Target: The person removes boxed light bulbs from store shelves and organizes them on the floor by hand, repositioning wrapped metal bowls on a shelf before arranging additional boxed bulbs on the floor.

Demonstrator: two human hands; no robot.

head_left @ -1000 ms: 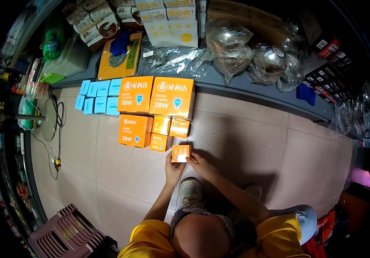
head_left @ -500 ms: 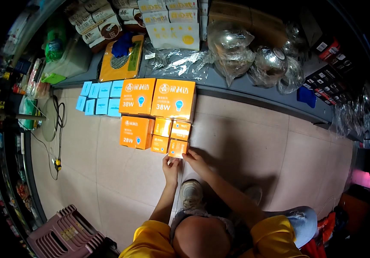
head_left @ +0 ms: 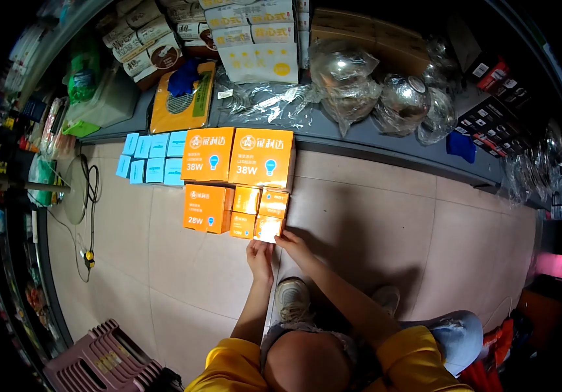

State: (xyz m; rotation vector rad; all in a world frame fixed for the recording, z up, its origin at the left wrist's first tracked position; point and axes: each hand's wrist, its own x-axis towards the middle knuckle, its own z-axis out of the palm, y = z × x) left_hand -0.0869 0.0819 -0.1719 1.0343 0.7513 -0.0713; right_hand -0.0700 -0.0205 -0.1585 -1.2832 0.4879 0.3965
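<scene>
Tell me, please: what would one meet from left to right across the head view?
Yellow cable fitting, light-blue boxes, orange 28W box, left hand, right hand, dark-blue item.

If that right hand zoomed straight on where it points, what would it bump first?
The right hand would probably bump the nearest small orange box. It looks right up against that box, though from above I can't be sure they touch.
</scene>
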